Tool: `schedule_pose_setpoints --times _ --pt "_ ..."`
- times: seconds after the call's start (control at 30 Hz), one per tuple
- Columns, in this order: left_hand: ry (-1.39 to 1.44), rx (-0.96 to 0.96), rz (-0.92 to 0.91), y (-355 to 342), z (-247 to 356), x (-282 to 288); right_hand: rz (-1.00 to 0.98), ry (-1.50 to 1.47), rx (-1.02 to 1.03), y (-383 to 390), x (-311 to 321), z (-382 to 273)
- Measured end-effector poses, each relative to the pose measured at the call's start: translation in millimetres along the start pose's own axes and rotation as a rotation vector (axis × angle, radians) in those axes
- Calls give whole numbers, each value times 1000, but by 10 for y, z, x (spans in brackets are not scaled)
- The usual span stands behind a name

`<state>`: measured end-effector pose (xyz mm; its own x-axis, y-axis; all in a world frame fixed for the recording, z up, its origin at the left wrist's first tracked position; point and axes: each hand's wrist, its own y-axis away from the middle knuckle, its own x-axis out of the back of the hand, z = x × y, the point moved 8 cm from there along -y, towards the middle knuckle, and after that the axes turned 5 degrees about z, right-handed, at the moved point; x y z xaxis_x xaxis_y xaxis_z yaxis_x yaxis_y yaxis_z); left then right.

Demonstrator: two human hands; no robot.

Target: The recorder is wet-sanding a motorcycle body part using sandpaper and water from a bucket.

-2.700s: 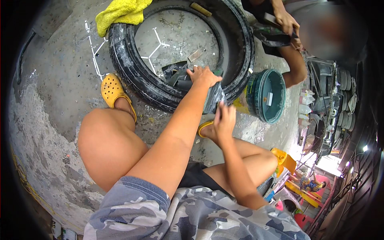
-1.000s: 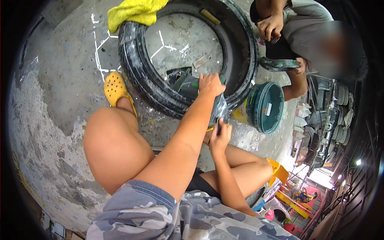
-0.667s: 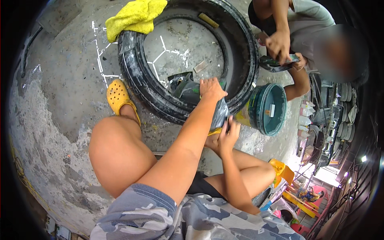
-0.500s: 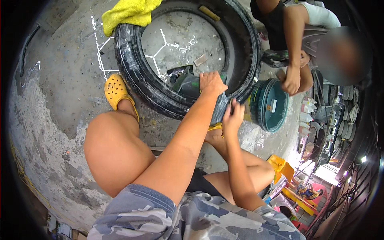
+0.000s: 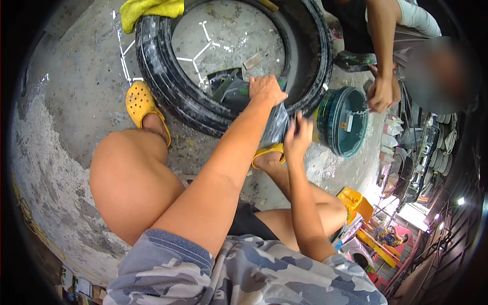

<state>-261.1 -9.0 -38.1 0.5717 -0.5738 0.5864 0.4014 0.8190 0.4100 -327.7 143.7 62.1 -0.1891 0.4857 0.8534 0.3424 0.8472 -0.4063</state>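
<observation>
My left hand (image 5: 268,91) presses on a glossy dark grey piece with green patches (image 5: 274,123), which lies across the near rim of a large black tyre (image 5: 152,61). Its fingers are curled over the piece. My right hand (image 5: 301,132), slightly blurred, grips a small dark object at the piece's right edge; I cannot make out what it is. More dark scraps (image 5: 227,84) lie inside the tyre. A yellow cloth (image 5: 147,10) drapes over the tyre's far left.
A green bucket (image 5: 351,96) with water and a small pale block stands right of the tyre. A co-worker's hand (image 5: 382,94) is above it. My yellow clogs (image 5: 142,101) are on the stained floor. Car parts (image 5: 422,152) and a person in patterned clothing (image 5: 386,236) are farther right.
The co-worker's nearer hand has moved down to above the bucket. My right hand has shifted up and right along the piece. My left hand stays on it; the whole view has shifted slightly.
</observation>
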Motion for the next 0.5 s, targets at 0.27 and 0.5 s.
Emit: schedule_pose_setpoints --times 0.27,0.5 --pt "-24 -2 -76 -12 71 -72 -53 14 -44 -207 -73 61" --pt "-15 16 -67 -66 -15 -155 -40 12 16 505 251 177"
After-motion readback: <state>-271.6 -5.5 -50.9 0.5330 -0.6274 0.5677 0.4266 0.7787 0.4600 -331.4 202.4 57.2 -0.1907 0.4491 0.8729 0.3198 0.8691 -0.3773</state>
